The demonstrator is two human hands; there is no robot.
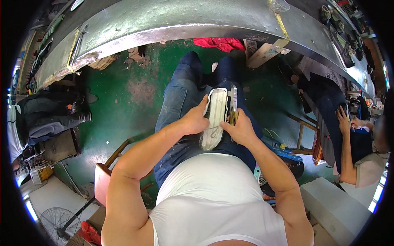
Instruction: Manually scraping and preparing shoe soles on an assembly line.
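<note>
A shoe in the making (216,108) rests sole side up across my thighs, its toe end pointing away from me. Its underside is pale, with whitish upper material folded round the rim. My left hand (195,120) is closed round the shoe's left side, fingers partly hidden beneath it. My right hand (243,129) is wrapped round the yellowish handles of a pair of metal pliers (233,96), which stand along the shoe's right edge. The right thumb reaches over to the shoe's edge. Whether the pliers' jaws grip the material cannot be made out.
A long metal-topped bench (197,18) runs across in front of my knees. Red cloth (219,43) lies beneath it. One co-worker (355,135) sits at the right, another (45,119) at the left. A wooden stool (107,174) and a fan (61,225) stand at the left.
</note>
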